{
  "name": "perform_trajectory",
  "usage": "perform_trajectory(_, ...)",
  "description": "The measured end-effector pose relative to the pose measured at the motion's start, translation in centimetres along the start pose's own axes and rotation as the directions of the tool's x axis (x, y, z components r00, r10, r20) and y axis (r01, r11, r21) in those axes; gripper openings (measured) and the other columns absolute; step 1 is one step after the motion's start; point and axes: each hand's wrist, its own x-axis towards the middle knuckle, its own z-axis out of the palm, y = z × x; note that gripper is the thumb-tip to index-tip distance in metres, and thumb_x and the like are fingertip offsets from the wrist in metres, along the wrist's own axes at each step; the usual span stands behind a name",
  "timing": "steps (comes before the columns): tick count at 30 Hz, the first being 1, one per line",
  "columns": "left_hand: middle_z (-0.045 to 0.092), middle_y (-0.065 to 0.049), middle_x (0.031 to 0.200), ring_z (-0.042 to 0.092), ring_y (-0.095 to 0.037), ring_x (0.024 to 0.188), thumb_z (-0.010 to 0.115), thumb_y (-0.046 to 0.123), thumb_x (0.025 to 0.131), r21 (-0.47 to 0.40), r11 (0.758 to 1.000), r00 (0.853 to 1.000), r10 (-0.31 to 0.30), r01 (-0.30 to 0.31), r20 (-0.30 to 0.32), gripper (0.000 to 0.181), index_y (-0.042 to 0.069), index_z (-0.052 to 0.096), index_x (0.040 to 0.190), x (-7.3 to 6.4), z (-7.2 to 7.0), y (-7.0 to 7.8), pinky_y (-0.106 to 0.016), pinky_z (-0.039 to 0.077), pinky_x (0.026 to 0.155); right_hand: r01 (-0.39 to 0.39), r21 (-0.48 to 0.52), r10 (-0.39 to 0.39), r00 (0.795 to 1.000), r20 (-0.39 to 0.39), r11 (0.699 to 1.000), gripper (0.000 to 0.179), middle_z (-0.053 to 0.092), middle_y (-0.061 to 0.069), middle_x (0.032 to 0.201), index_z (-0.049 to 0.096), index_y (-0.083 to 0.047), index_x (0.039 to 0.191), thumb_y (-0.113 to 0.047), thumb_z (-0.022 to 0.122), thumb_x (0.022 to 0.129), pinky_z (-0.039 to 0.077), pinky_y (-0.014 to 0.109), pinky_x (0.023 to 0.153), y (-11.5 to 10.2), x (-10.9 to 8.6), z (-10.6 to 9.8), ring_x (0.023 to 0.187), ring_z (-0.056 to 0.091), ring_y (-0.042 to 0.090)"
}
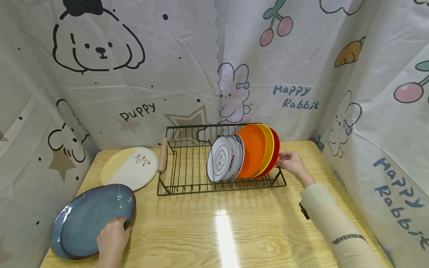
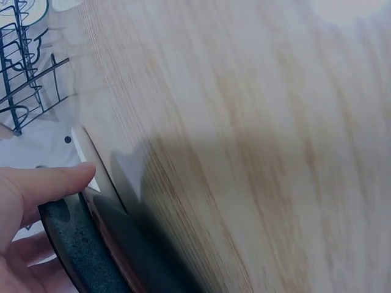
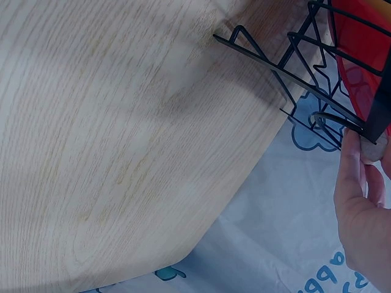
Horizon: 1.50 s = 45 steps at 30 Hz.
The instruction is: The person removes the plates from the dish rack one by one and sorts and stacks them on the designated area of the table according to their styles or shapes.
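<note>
My left hand (image 1: 113, 236) pinches the right edge of a blue oval plate (image 1: 90, 216) with small white blossoms, at the front left. It overlaps a second blue plate (image 1: 59, 227) beneath it. In the left wrist view the thumb lies over the dark plate rim (image 2: 79, 244), with the other fingers on its far side. My right hand (image 1: 292, 163) grips the right end of a black wire dish rack (image 1: 187, 186); the right wrist view shows its fingers at the handle (image 3: 374, 148). Orange (image 1: 251, 149), yellow (image 1: 269, 149) and red (image 1: 277, 149) plates stand upright in the rack near that hand.
Several small white patterned dishes (image 1: 219, 160) lean beside the orange plate. A round yellow-and-white plate (image 1: 129, 169) with a red sprig lies left of the rack's wooden handle (image 1: 162, 154). A printed curtain (image 1: 187, 48) surrounds the wooden table (image 1: 187, 227).
</note>
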Motion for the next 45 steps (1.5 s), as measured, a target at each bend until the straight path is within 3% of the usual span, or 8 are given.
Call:
perform_trajectory(9,0.061,-0.026,0.086,0.059,-0.047,0.073,0.072,0.001,0.069,-0.022,0.999,0.998,-0.046,0.045,-0.037,0.026,-0.007,0.067,0.093,0.5,0.5,0.2,-0.054,0.047,0.056,0.002,0.006,-0.002,1.0,0.001,1.0,0.033,0.057,0.023,0.102,0.047,0.016,0.117,-0.001,0.054,0.089,0.052,0.025,0.071,0.0,0.0,0.1,0.074,0.057,0.008)
perform_trajectory(18,0.059,-0.029,0.094,0.059,-0.045,0.074,0.072,0.002,0.072,-0.011,0.992,0.991,-0.122,0.123,0.059,0.029,-0.009,0.065,0.097,0.8,0.6,-0.8,-0.052,0.048,0.056,0.008,-0.004,-0.008,1.0,0.0,1.0,0.033,0.056,0.025,0.104,0.048,0.015,0.118,-0.002,0.053,0.089,0.051,0.035,0.079,0.0,0.0,0.2,0.077,0.058,0.011)
perform_trajectory(22,0.059,-0.029,0.094,0.059,-0.045,0.074,0.073,0.005,0.071,-0.004,0.991,0.99,-0.13,0.131,0.06,0.031,-0.009,0.065,0.097,0.9,0.6,-1.0,-0.052,0.048,0.056,0.016,-0.008,-0.016,1.0,-0.003,1.0,0.033,0.055,0.027,0.107,0.048,0.015,0.117,-0.002,0.054,0.089,0.049,0.041,0.083,0.0,0.1,0.3,0.08,0.058,0.013)
perform_trajectory(30,0.059,-0.028,0.093,0.059,-0.045,0.075,0.072,0.006,0.071,-0.01,0.992,0.99,-0.121,0.123,0.077,0.031,-0.01,0.065,0.097,1.0,0.3,-1.1,-0.052,0.048,0.057,0.005,-0.001,-0.005,1.0,0.004,1.0,0.033,0.055,0.025,0.107,0.047,0.014,0.118,-0.003,0.052,0.09,0.052,0.03,0.075,-0.1,0.0,0.1,0.078,0.058,0.01)
perform_trajectory(33,0.059,-0.03,0.096,0.059,-0.046,0.078,0.071,0.01,0.073,-0.023,0.99,0.976,-0.134,0.14,0.17,0.035,-0.011,0.063,0.1,1.5,-0.5,-0.9,-0.053,0.048,0.06,0.007,-0.002,-0.007,1.0,0.006,1.0,0.033,0.055,0.025,0.107,0.048,0.014,0.118,-0.003,0.052,0.09,0.051,0.033,0.078,0.0,0.1,0.1,0.08,0.058,0.012)
perform_trajectory(37,0.054,-0.035,0.11,0.054,-0.051,0.09,0.069,0.02,0.077,-0.042,0.983,0.932,-0.154,0.178,0.329,0.051,-0.012,0.056,0.114,3.0,-2.4,0.0,-0.056,0.046,0.066,0.007,-0.002,-0.007,1.0,0.006,1.0,0.033,0.056,0.024,0.106,0.048,0.014,0.118,-0.003,0.053,0.09,0.05,0.037,0.081,0.0,0.1,0.1,0.08,0.059,0.013)
perform_trajectory(39,0.049,-0.037,0.117,0.051,-0.054,0.095,0.068,0.024,0.079,-0.049,0.984,0.924,-0.145,0.173,0.355,0.059,-0.013,0.049,0.122,3.9,-3.6,0.7,-0.057,0.045,0.069,0.006,-0.003,-0.006,1.0,0.007,1.0,0.033,0.056,0.024,0.105,0.047,0.014,0.118,-0.003,0.052,0.09,0.05,0.037,0.08,0.0,0.0,0.1,0.08,0.059,0.013)
perform_trajectory(45,0.038,-0.038,0.128,0.047,-0.053,0.101,0.063,0.03,0.085,-0.106,0.992,0.958,-0.034,0.067,0.284,0.071,-0.011,0.034,0.135,7.9,-7.3,3.5,-0.056,0.043,0.074,-0.001,-0.014,0.001,1.0,0.005,1.0,0.034,0.056,0.024,0.106,0.047,0.014,0.119,-0.003,0.052,0.09,0.051,0.032,0.077,0.0,0.0,0.0,0.081,0.059,0.015)
